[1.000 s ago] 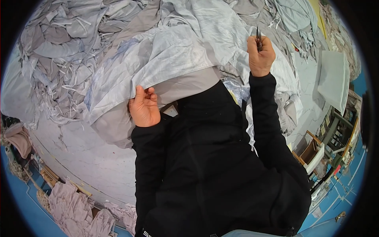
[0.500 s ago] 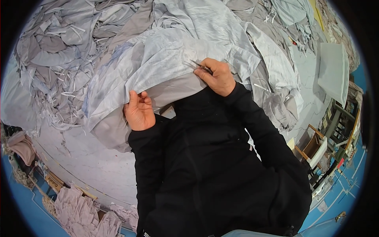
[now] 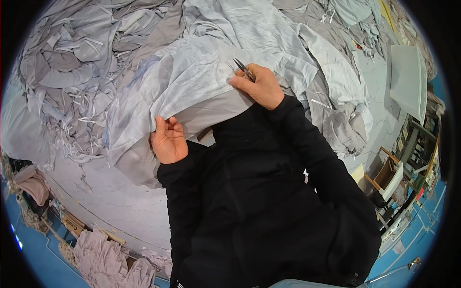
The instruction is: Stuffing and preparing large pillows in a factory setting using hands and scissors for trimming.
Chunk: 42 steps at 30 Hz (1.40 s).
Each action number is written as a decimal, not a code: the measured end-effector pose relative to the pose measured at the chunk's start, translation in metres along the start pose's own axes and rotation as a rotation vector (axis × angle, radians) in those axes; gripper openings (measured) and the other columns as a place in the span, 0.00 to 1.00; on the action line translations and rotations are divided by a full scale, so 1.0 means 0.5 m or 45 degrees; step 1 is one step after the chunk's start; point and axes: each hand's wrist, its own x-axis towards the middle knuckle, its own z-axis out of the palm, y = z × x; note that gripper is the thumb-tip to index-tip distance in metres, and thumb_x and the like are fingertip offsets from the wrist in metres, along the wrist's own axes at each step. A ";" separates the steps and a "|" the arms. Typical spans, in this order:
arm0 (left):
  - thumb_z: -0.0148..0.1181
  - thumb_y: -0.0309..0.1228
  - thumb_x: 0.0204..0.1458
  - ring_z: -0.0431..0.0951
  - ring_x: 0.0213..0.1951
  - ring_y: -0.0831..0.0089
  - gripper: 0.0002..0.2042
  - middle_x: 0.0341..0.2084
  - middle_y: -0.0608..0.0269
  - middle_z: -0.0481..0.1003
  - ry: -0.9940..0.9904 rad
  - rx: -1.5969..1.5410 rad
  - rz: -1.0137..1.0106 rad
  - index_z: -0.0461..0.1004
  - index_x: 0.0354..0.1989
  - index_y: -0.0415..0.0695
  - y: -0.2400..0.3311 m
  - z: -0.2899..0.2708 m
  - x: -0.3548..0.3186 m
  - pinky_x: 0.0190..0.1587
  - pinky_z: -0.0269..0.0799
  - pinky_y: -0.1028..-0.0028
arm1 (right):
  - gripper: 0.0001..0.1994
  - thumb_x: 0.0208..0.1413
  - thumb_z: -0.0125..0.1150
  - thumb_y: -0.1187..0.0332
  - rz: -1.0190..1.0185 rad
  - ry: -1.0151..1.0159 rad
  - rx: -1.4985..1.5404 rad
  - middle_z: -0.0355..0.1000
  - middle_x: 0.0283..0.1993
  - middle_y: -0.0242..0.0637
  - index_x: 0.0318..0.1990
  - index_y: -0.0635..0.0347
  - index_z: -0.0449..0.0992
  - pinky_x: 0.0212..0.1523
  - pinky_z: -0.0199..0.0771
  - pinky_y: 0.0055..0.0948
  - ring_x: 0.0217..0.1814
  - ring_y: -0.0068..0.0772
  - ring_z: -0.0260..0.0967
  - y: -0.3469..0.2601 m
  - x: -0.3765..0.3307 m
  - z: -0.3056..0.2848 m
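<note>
A worker's left hand (image 3: 168,140) grips the pale grey cloth (image 3: 192,81) by its edge, keeping it flat, while the right hand (image 3: 259,86), closed around small snips (image 3: 244,69), rests on it.

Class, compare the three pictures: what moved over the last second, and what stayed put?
The right hand, holding small snips, swung from the far right down and leftward onto the pale grey cloth. The left hand kept its grip on the cloth's near edge, hardly shifting. The heap of grey fabric stayed unchanged.
</note>
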 end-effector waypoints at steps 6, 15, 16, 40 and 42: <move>0.53 0.28 0.58 0.74 0.32 0.73 0.06 0.32 0.64 0.75 0.017 0.015 0.002 0.70 0.41 0.43 0.000 -0.006 0.002 0.31 0.68 0.77 | 0.12 0.52 0.62 0.65 -0.125 -0.016 0.015 0.63 0.18 0.30 0.31 0.67 0.71 0.24 0.60 0.23 0.23 0.16 0.58 0.008 0.000 0.007; 0.53 0.29 0.58 0.74 0.32 0.73 0.05 0.31 0.62 0.75 0.027 0.020 -0.008 0.70 0.39 0.41 0.002 -0.007 0.007 0.31 0.67 0.77 | 0.06 0.48 0.59 0.76 -0.644 0.454 -0.604 0.69 0.24 0.43 0.32 0.62 0.67 0.23 0.66 0.34 0.22 0.45 0.68 0.080 -0.004 -0.072; 0.53 0.28 0.58 0.74 0.32 0.73 0.05 0.31 0.62 0.75 0.041 0.022 -0.015 0.70 0.38 0.41 0.003 -0.006 0.006 0.31 0.67 0.77 | 0.07 0.47 0.59 0.76 -0.602 0.460 -0.733 0.69 0.25 0.44 0.33 0.61 0.67 0.24 0.67 0.37 0.24 0.47 0.69 0.100 -0.001 -0.084; 0.53 0.30 0.58 0.72 0.31 0.75 0.06 0.30 0.63 0.74 0.012 0.014 -0.065 0.71 0.38 0.41 0.022 -0.016 0.018 0.31 0.65 0.78 | 0.16 0.58 0.56 0.69 -0.021 -0.221 0.365 0.69 0.33 0.28 0.51 0.67 0.68 0.30 0.63 0.17 0.30 0.13 0.62 0.123 0.009 -0.077; 0.53 0.30 0.58 0.72 0.31 0.75 0.06 0.30 0.62 0.74 0.021 0.019 -0.061 0.70 0.38 0.41 0.025 -0.013 0.015 0.31 0.65 0.78 | 0.15 0.58 0.56 0.69 0.063 -0.376 0.434 0.67 0.29 0.26 0.50 0.66 0.69 0.29 0.62 0.17 0.28 0.13 0.61 0.126 0.018 -0.054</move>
